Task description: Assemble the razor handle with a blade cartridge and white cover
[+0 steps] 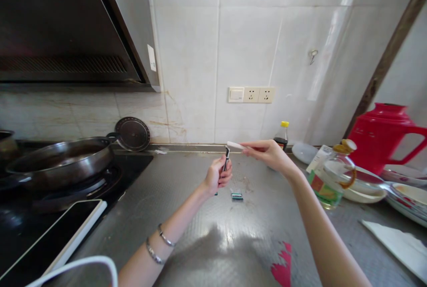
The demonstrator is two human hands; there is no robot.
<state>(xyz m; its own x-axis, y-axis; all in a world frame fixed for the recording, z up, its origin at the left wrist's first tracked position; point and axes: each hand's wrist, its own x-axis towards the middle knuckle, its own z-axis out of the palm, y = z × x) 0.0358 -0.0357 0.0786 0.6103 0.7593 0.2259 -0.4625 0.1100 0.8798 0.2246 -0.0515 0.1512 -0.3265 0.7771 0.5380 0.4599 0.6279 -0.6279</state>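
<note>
Razor handle [227, 155], as it appears, stands nearly upright in the left hand [217, 176], above the middle of the metal counter [187, 171]. The left fingers curl around its lower part, thumb along the side, leaving the angled top exposed. Opposite, the right hand [268, 153] pinches a slim white stick [235, 145] between thumb and fingertips, its free end right at that top; whether the two touch, I cannot tell.

For good control here, I would hold the left wrist steady, grip close below the neck, and let the right fingertips make small, light movements, since pressing hard would probably twist so thin a handle. Fingers are best held away from any edge at the top.

The handle looks slender and dark with a pale or silvery stripe, bending at the neck; no blade can be made out at this size. Below the hands, on the counter, lies what seems a teal-and-silver razor cartridge [237, 197].
</note>
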